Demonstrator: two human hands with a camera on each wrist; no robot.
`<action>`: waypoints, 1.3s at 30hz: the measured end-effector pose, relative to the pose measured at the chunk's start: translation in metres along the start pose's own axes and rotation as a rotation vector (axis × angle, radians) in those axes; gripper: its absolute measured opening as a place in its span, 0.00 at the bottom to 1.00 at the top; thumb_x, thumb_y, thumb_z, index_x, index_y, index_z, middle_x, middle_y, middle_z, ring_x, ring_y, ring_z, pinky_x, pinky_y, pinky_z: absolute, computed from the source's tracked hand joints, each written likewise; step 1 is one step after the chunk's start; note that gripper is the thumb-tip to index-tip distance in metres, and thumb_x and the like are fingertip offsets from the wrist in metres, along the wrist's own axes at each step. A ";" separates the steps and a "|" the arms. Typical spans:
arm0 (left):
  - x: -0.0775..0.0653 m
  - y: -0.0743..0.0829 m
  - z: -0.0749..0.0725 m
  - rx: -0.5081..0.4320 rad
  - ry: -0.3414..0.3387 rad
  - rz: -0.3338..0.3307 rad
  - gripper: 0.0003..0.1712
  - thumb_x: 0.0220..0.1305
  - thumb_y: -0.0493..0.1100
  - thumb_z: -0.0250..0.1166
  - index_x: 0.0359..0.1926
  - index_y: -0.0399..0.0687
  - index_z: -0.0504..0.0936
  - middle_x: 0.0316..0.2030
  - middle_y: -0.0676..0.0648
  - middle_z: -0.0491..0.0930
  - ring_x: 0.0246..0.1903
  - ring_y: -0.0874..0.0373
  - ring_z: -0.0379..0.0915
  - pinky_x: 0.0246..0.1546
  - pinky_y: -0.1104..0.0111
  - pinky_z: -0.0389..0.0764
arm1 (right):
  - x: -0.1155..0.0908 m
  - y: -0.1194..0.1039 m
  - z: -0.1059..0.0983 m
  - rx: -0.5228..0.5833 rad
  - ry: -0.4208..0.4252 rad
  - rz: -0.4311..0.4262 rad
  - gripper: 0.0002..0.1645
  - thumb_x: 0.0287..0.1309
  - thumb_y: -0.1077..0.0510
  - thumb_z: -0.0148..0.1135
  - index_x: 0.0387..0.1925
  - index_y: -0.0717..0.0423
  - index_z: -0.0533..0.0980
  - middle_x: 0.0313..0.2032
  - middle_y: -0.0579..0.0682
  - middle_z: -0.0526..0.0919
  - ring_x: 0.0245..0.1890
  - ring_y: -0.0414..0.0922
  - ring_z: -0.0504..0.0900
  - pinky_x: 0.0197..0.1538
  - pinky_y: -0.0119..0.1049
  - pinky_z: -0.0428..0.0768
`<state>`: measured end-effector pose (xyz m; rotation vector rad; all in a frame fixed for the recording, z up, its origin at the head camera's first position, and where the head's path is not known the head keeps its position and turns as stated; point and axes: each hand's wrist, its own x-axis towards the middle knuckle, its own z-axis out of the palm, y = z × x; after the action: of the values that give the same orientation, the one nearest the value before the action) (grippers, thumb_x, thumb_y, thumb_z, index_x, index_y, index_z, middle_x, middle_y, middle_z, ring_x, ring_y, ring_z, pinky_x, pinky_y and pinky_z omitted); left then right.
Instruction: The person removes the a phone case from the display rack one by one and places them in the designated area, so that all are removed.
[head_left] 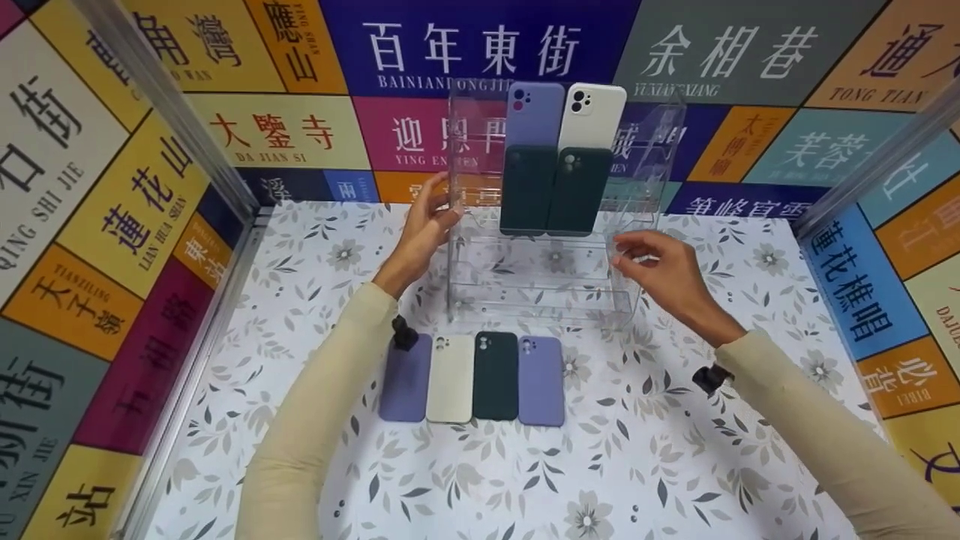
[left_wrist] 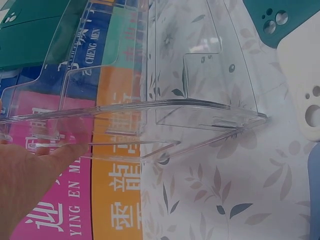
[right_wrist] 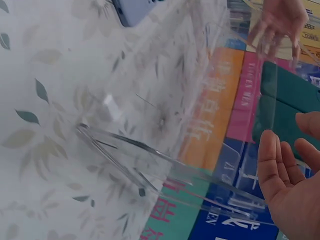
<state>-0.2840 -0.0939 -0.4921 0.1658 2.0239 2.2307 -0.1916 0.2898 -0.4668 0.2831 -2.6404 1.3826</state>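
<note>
A clear acrylic tiered rack (head_left: 541,304) stands on the table between both hands. On its upper tiers lean a purple phone case (head_left: 535,112) and a white one (head_left: 592,114), with two dark green phone cases (head_left: 526,189) below and in front. My left hand (head_left: 421,236) holds the rack's left side edge; in the left wrist view its fingers (left_wrist: 70,151) lie against the clear panel. At the rack's right side, my right hand (head_left: 664,274) has loosely bent fingers, its thumb apart from them. No case is in either hand.
In front of the rack, a row of phone cases lies flat: purple (head_left: 407,379), cream (head_left: 451,379), dark green (head_left: 496,376) and purple (head_left: 541,381). Colourful lettered panels (head_left: 480,45) wall the flower-patterned table (head_left: 585,495) at the back and sides.
</note>
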 end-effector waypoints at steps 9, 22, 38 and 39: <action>0.001 0.001 0.000 -0.001 -0.001 -0.010 0.38 0.78 0.37 0.62 0.83 0.59 0.64 0.77 0.35 0.70 0.70 0.39 0.73 0.72 0.32 0.70 | 0.025 -0.011 -0.020 -0.033 0.036 0.022 0.20 0.73 0.55 0.73 0.62 0.54 0.87 0.55 0.55 0.89 0.49 0.37 0.85 0.54 0.22 0.81; 0.000 0.000 -0.001 -0.010 -0.005 0.002 0.40 0.78 0.35 0.60 0.85 0.56 0.61 0.76 0.32 0.68 0.71 0.34 0.71 0.71 0.33 0.71 | 0.050 -0.026 -0.032 -0.063 0.054 -0.053 0.20 0.72 0.56 0.74 0.63 0.53 0.87 0.55 0.55 0.87 0.48 0.36 0.84 0.53 0.22 0.81; -0.001 -0.001 0.000 -0.015 0.000 0.019 0.39 0.77 0.36 0.63 0.84 0.54 0.62 0.76 0.32 0.70 0.68 0.40 0.75 0.70 0.34 0.74 | 0.077 -0.050 -0.035 -0.117 0.044 -0.123 0.21 0.72 0.58 0.74 0.63 0.56 0.86 0.56 0.53 0.86 0.49 0.37 0.84 0.54 0.23 0.80; -0.001 -0.001 0.000 -0.015 0.001 0.015 0.39 0.77 0.36 0.63 0.84 0.55 0.63 0.76 0.33 0.70 0.68 0.40 0.75 0.70 0.35 0.74 | 0.078 -0.051 -0.035 -0.123 0.041 -0.123 0.21 0.72 0.58 0.74 0.63 0.56 0.86 0.56 0.54 0.86 0.49 0.37 0.84 0.54 0.23 0.80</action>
<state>-0.2832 -0.0939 -0.4926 0.1794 2.0123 2.2545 -0.2543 0.2826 -0.3895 0.3896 -2.6127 1.1711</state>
